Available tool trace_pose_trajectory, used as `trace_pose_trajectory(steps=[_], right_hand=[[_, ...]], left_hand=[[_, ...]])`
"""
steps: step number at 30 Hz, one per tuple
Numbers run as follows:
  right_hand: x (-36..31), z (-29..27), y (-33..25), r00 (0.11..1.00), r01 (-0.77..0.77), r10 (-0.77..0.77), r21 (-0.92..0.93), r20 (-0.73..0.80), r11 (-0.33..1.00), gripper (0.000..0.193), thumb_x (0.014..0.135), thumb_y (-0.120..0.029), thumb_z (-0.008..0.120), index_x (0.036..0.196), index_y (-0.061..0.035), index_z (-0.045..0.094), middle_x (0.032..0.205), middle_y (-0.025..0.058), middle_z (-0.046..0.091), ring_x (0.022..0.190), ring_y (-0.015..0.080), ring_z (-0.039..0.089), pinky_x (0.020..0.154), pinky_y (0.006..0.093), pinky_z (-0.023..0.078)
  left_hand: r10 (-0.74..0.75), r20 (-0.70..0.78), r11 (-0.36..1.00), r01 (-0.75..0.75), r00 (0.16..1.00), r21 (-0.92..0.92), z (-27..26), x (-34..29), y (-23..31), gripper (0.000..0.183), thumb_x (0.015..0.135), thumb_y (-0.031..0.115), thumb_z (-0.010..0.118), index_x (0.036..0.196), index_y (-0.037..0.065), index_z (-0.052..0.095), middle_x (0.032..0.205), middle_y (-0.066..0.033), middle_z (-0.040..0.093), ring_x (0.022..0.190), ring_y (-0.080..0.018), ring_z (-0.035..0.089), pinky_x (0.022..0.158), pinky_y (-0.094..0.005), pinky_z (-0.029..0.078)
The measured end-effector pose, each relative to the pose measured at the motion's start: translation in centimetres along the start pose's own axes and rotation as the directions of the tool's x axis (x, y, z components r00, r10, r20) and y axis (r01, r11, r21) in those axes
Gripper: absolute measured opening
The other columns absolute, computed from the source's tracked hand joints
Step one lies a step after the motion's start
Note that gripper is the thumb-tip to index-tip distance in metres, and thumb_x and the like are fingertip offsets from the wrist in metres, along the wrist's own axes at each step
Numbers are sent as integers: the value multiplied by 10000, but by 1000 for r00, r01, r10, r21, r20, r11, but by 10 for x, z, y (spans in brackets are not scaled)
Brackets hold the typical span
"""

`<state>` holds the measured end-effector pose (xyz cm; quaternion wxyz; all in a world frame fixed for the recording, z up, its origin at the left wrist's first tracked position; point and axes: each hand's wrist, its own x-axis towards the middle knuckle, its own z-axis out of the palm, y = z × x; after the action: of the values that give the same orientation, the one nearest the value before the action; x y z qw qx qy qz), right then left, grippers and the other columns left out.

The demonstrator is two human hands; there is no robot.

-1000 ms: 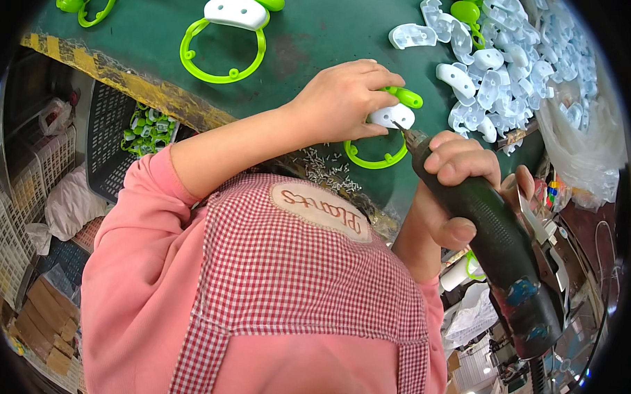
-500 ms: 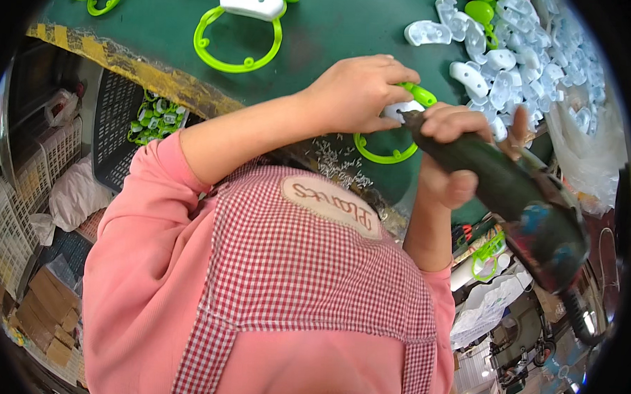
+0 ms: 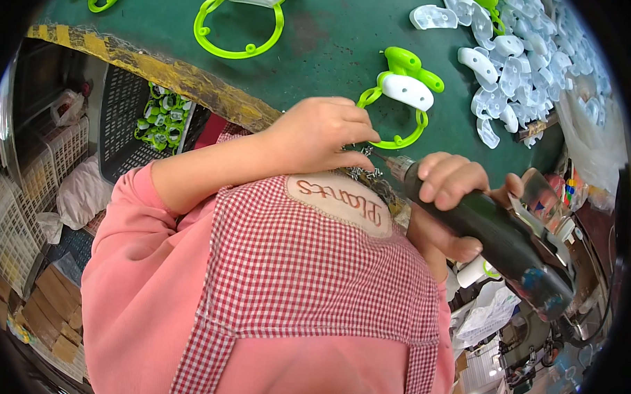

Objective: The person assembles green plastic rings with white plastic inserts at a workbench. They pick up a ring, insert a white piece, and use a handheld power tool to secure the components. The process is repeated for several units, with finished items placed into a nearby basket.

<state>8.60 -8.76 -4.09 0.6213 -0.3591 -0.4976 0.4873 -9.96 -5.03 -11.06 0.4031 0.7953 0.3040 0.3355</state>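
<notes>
My right hand (image 3: 455,184) is wrapped round a dark electric screwdriver (image 3: 495,231), its tip pointing left toward my other hand. At that tip my left hand (image 3: 325,133) has its fingers curled and its thumb near the bit; whatever sits between them is too small to make out. Small loose screws (image 3: 361,173) lie below the left fingers at the table's near edge. Just beyond both hands, a bright green ring-shaped plastic part (image 3: 401,141) lies on the green table, with a white two-holed piece (image 3: 407,92) and green lobes on its far side. Neither hand visibly grips it.
A heap of pale translucent plastic pieces (image 3: 514,72) covers the right of the green table (image 3: 313,51). Another green ring assembly (image 3: 237,54) lies further left. Below the striped table edge (image 3: 160,70), a dark crate (image 3: 120,131) stands by several green-and-white parts (image 3: 162,122).
Both hands have come down toward me, off the green ring part and over the loose screws. The screwdriver tip has left the white piece, which now lies uncovered on the table.
</notes>
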Motion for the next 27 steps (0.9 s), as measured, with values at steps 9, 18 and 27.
trace_pose_trajectory(steps=[9, 18, 27], right_hand=[[9, 0, -13, 998, 65, -63, 125, -24, 990, 829, 783, -604, 695, 1420, -186, 366, 716, 9, 536, 611, 152, 549, 662, 359, 482], [13, -11, -9, 989, 131, -143, 225, 39, 965, 882, 818, -509, 713, 1477, -168, 238, 838, 93, 606, 675, 224, 594, 679, 414, 483], [48, -27, 0, 955, 258, -274, -139, -117, 956, 867, 802, -665, 627, 1349, -93, 274, 767, 63, 547, 650, 197, 577, 652, 381, 478]], left_hand=[[120, 43, 986, -124, 992, 113, 4, 5, 0, 191, 671, 167, 790, 759, 76, 647, 786, -16, 627, 707, -203, 594, 610, -307, 512], [177, -48, 982, -173, 983, 77, 6, 16, 3, 214, 645, 138, 817, 773, 69, 659, 731, -17, 629, 635, -193, 588, 575, -307, 501], [295, -189, 929, -235, 936, 286, -1, 60, -2, 214, 663, 170, 820, 797, 65, 691, 837, -17, 693, 796, -179, 673, 688, -316, 561]])
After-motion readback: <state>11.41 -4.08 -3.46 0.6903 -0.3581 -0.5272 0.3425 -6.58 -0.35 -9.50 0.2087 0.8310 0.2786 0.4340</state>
